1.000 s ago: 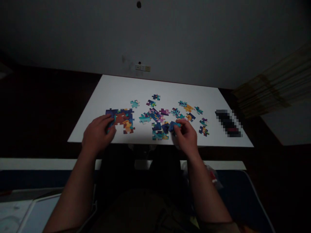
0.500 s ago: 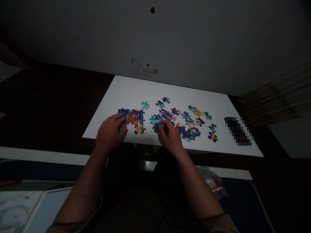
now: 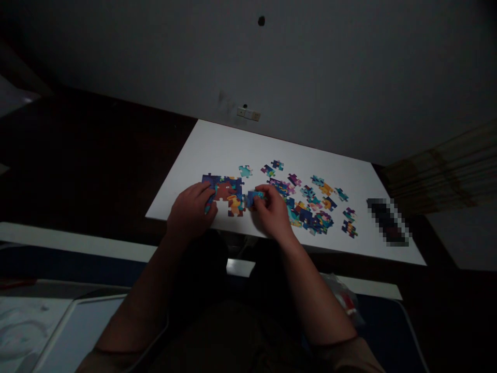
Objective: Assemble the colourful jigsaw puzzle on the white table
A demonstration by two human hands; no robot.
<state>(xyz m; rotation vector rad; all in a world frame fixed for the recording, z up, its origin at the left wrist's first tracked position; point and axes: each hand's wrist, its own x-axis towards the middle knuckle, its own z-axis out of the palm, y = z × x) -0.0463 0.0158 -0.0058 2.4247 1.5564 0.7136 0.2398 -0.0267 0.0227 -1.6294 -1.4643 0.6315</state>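
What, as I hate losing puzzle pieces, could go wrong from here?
The right hand pinches a blue piece beside loose pieces near the front edge of the table; a nudge might knock some off. The left hand is against the joined section, so a sideways push could pull it apart. In this dim light, anything dropped might be hard to find.

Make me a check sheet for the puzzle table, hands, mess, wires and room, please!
Surface: white table, dimly lit.
Puzzle: joined section at left; loose pieces mostly to its right, some overlapping.
Clutter: blurred-out dark item at right end.
Left hand: on the joined section's left side.
Right hand: pinching a blue piece just right of that section.
Cables: none clear; too dark to tell.
Surroundings: wall with sockets beyond; plastic bag at lower right.
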